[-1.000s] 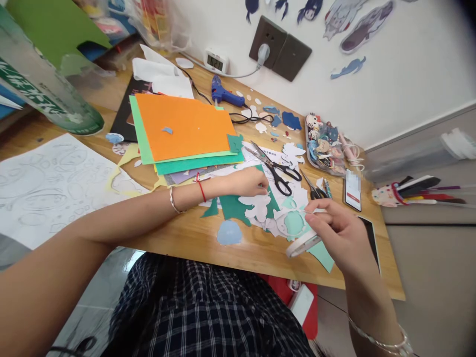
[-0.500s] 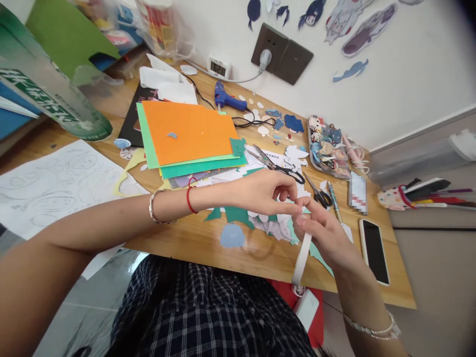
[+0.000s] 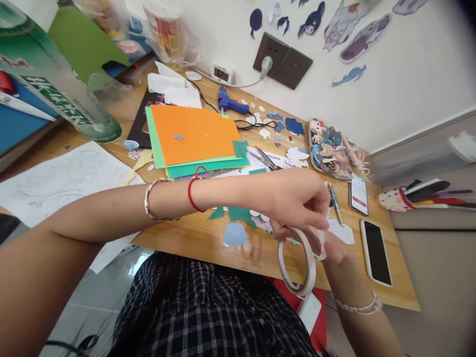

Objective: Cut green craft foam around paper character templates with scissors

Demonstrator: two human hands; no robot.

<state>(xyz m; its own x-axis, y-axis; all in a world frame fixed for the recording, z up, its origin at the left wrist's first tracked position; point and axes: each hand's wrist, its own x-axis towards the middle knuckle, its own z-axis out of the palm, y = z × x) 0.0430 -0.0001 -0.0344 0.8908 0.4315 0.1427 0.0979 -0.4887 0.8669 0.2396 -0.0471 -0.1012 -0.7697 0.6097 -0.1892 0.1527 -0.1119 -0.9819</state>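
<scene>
A roll of white tape (image 3: 310, 270) hangs below my hands, its ring facing me. My left hand (image 3: 297, 198) reaches across to the right, fingers curled and closed at a short white strip (image 3: 319, 244) beside the roll. Behind it, my right hand (image 3: 334, 245) is mostly hidden; fingertips that look like its own are bent at the top of the roll. Below the left wrist, a light-blue paper piece (image 3: 235, 234) lies near the table edge. Green and white paper scraps (image 3: 241, 214) lie under the left forearm.
Stacked coloured sheets (image 3: 197, 136), a blue glue gun (image 3: 231, 103) and scissors (image 3: 266, 157) lie farther back. To the right are a pen (image 3: 336, 204), a lit phone (image 3: 359, 193), a dark-screened phone (image 3: 376, 253) and a decorated case (image 3: 329, 148). A green bottle (image 3: 70, 94) stands left.
My left hand has moved right, crossing in front of my right hand. The tape roll has turned from edge-on to showing its open ring.
</scene>
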